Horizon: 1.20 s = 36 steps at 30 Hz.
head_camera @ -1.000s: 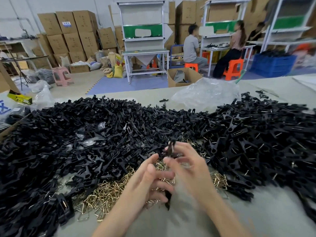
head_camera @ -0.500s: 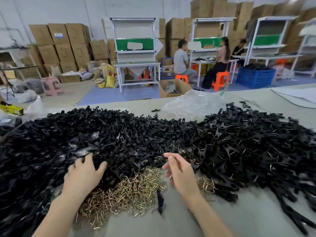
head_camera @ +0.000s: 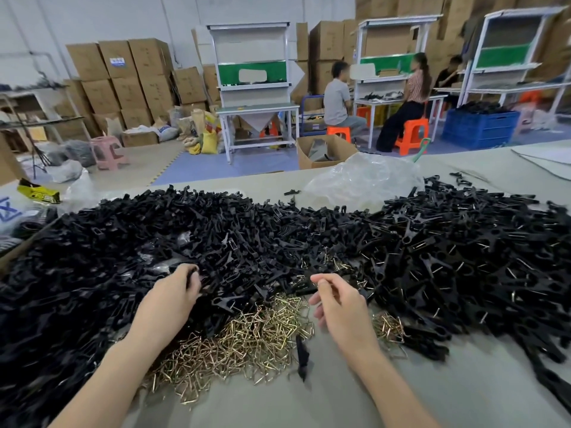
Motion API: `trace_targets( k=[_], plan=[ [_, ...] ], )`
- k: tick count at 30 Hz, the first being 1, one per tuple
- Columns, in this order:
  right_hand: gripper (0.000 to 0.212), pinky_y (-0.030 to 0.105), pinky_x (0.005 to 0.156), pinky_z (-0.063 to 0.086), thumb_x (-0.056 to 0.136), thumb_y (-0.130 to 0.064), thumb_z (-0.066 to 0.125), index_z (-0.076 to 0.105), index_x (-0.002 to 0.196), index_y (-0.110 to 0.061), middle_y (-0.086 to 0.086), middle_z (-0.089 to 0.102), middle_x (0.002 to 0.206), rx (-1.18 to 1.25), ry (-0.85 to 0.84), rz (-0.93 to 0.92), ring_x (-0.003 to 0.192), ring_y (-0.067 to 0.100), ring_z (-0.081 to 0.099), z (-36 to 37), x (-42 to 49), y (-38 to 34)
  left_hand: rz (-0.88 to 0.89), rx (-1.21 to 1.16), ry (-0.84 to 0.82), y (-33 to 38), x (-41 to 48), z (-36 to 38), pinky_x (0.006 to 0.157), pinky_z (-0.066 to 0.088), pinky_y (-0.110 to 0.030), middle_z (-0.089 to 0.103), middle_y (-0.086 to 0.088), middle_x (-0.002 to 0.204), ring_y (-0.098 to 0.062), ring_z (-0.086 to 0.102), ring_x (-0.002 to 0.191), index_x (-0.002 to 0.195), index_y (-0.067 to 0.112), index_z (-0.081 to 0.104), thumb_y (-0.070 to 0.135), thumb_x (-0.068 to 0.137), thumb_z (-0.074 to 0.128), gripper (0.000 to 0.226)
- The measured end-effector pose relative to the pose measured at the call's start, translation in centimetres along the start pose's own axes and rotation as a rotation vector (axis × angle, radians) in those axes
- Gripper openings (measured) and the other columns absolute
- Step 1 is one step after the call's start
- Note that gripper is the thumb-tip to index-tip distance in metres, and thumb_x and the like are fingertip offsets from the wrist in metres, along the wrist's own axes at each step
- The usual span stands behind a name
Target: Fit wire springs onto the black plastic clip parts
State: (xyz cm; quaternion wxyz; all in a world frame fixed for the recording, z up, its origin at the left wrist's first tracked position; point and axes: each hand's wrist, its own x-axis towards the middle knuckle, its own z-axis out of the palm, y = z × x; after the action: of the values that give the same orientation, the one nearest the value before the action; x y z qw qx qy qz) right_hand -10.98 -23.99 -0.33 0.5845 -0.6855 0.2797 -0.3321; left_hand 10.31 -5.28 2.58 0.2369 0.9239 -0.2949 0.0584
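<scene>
The left hand (head_camera: 168, 299) curls its fingers into the heap of black plastic clip parts (head_camera: 278, 236) and seems to grip one. The right hand (head_camera: 340, 307) presses thumb on forefinger; what it pinches I cannot tell. Brass-coloured bent wire springs (head_camera: 247, 344) lie between both hands. Far beyond the right hand, a blue plastic crate (head_camera: 480, 131) holds black parts.

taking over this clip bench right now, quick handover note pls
Left hand: fingers curled on a black clip part in the unsprung pile.
Right hand: thumb and forefinger pinched by the wire springs heap; contents unclear.
Done: sprung clips heaped at right.
Left to do: the big unsprung pile; nothing mid-fit now.
</scene>
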Motion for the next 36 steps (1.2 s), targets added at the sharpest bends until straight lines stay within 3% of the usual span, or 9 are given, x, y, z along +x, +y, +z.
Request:
trace_targets(
  k=[2,5,9,11,18,24,29,33,36],
  plan=[
    [0.024,0.019,0.051,0.051,0.106,-0.018,0.051,0.069,0.100,-0.032,0.001,0.070,0.074,-0.004,-0.005,-0.005,0.054,0.002,0.059,0.0,0.0,0.1,0.001,-0.123,0.117,0.5,-0.2,-0.8,0.076,0.054,-0.048,0.069,-0.002,0.087,-0.027,0.065,0.076,0.130,0.017,0.053,0.033,0.106,0.038,0.032],
    [0.023,0.021,0.052,0.051,0.105,-0.019,0.051,0.070,0.100,-0.031,0.002,0.070,0.077,0.003,-0.014,-0.003,0.055,0.003,0.059,0.0,0.1,0.2,0.038,-0.144,0.199,1.3,0.0,-1.4,0.092,0.046,-0.056,0.067,-0.001,0.093,-0.027,0.062,0.084,0.132,0.015,0.051,0.029,0.107,0.035,0.033],
    [0.023,0.024,0.055,0.052,0.105,-0.019,0.050,0.070,0.101,-0.030,0.000,0.070,0.078,0.010,-0.023,0.006,0.056,0.003,0.060,-0.1,0.1,0.3,0.109,-0.047,0.225,1.8,-0.2,-1.7,0.074,0.052,-0.049,0.071,-0.004,0.080,-0.031,0.065,0.073,0.130,0.014,0.054,0.026,0.107,0.037,0.031],
    [0.023,0.024,0.056,0.052,0.105,-0.020,0.050,0.070,0.102,-0.032,-0.002,0.071,0.077,0.015,-0.032,0.009,0.058,0.003,0.061,-0.2,0.1,0.4,0.120,0.047,0.224,1.7,-0.1,-2.0,0.068,0.053,-0.047,0.074,-0.009,0.088,-0.035,0.066,0.078,0.132,0.012,0.053,0.026,0.107,0.037,0.033],
    [0.023,0.020,0.060,0.054,0.105,-0.022,0.051,0.071,0.103,-0.034,-0.004,0.073,0.079,0.045,-0.055,0.015,0.064,0.004,0.064,-0.4,0.4,0.5,0.099,0.016,0.378,2.1,0.1,-2.5,0.083,0.048,-0.052,0.072,-0.010,0.091,-0.037,0.064,0.085,0.123,0.006,0.050,0.021,0.106,0.036,0.026],
    [0.025,0.020,0.061,0.053,0.105,-0.020,0.050,0.071,0.103,-0.032,0.000,0.074,0.080,0.079,-0.054,0.020,0.065,0.007,0.065,-0.5,0.4,0.5,-0.058,-0.281,0.158,2.2,-0.2,-2.0,0.086,0.045,-0.056,0.060,-0.006,0.079,-0.032,0.058,0.079,0.115,0.022,0.039,0.035,0.108,0.026,0.019],
    [0.025,0.020,0.060,0.053,0.105,-0.020,0.050,0.072,0.102,-0.032,-0.001,0.074,0.080,0.083,-0.062,0.026,0.065,0.006,0.065,-0.5,0.5,0.5,-0.124,-0.548,0.100,2.0,0.5,-2.1,0.063,0.040,-0.038,0.052,-0.003,0.083,-0.018,0.048,0.067,0.120,0.023,0.039,0.036,0.109,0.031,0.019],
    [0.025,0.018,0.061,0.052,0.105,-0.021,0.050,0.071,0.103,-0.033,-0.002,0.074,0.080,0.080,-0.065,0.027,0.065,0.006,0.065,-0.5,0.4,0.5,-0.315,-1.172,0.096,2.5,1.2,-2.4,0.077,0.054,-0.036,0.050,-0.003,0.086,-0.016,0.057,0.073,0.120,0.014,0.042,0.018,0.109,0.040,0.011],
    [0.025,0.019,0.061,0.053,0.106,-0.020,0.049,0.071,0.103,-0.032,-0.002,0.074,0.080,0.079,-0.071,0.032,0.065,0.006,0.065,-0.5,0.4,0.4,-0.322,-1.314,0.066,1.6,1.1,-2.6,0.080,0.053,-0.034,0.052,0.000,0.088,-0.013,0.055,0.072,0.108,0.015,0.052,0.013,0.107,0.046,0.006]
  ],
)
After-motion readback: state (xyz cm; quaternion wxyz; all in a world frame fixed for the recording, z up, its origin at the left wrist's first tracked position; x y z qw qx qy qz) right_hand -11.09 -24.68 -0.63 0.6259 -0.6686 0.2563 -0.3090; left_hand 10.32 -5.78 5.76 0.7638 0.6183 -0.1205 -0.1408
